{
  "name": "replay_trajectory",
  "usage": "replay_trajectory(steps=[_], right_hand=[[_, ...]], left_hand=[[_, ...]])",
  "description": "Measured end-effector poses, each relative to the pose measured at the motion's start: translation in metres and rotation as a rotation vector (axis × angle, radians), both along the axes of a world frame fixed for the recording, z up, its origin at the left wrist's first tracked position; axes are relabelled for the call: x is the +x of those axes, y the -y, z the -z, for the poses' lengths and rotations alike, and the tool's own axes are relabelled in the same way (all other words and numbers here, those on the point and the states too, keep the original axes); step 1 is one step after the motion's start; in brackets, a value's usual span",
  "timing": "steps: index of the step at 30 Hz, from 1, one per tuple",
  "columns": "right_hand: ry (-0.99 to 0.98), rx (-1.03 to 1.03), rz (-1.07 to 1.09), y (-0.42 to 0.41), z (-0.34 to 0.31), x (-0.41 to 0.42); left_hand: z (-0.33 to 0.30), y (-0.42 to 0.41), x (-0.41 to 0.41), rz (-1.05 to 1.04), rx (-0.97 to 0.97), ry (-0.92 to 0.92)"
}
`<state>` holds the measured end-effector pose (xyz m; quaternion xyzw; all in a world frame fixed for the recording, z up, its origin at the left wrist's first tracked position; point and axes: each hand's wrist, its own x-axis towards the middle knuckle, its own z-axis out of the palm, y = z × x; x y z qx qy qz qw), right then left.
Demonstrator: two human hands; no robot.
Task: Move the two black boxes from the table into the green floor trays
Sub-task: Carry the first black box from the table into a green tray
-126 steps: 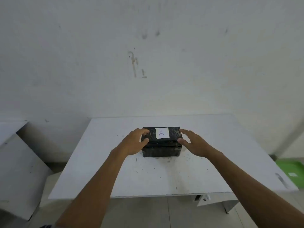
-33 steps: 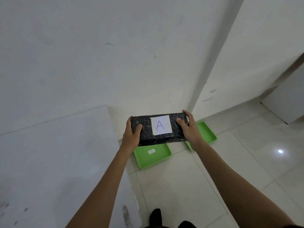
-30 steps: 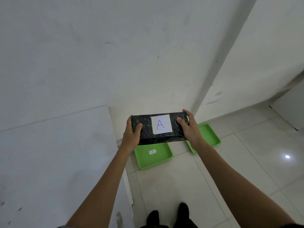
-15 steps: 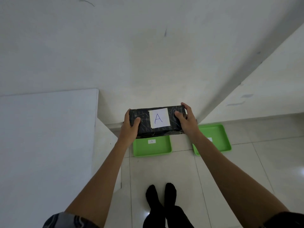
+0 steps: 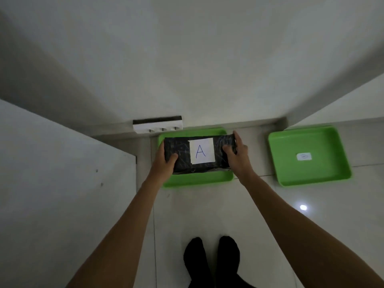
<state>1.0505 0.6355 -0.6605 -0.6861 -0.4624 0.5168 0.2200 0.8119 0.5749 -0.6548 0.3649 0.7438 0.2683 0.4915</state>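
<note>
I hold a black box (image 5: 180, 156) with a white label marked "A" between both hands. My left hand (image 5: 164, 163) grips its left end and my right hand (image 5: 238, 156) grips its right end. The box is over the left green floor tray (image 5: 197, 179), low inside its rim; whether it touches the tray's bottom I cannot tell. A second green tray (image 5: 309, 173) with a small white label lies on the floor to the right, with nothing in it. No other black box is in view.
The white table (image 5: 62, 194) fills the left side, its edge close to my left forearm. A white power strip (image 5: 158, 125) sits by the wall behind the left tray. My feet in black socks (image 5: 212, 260) stand on the tiled floor.
I have bent down and lowered the box from chest height into the left tray. The view has tipped down toward the floor and both trays look closer.
</note>
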Motion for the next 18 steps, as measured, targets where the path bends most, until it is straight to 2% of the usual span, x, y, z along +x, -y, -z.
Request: replay_trajectory(steps=[4, 9, 14, 18], right_hand=[[0.038, -0.017, -0.075, -0.006, 0.117, -0.004], [0.095, -0.038, -0.129, -0.01, 0.209, -0.014], [0.151, -0.056, -0.154, -0.006, 0.245, -0.016], [0.151, -0.123, -0.133, -0.005, 0.22, -0.007]], left_hand=[[0.118, 0.0, -0.002, 0.017, -0.079, 0.013], [0.207, -0.005, -0.001, -0.01, -0.116, 0.025], [0.237, -0.004, 0.002, 0.031, -0.161, -0.041], [0.21, -0.002, -0.007, 0.095, -0.216, -0.047]])
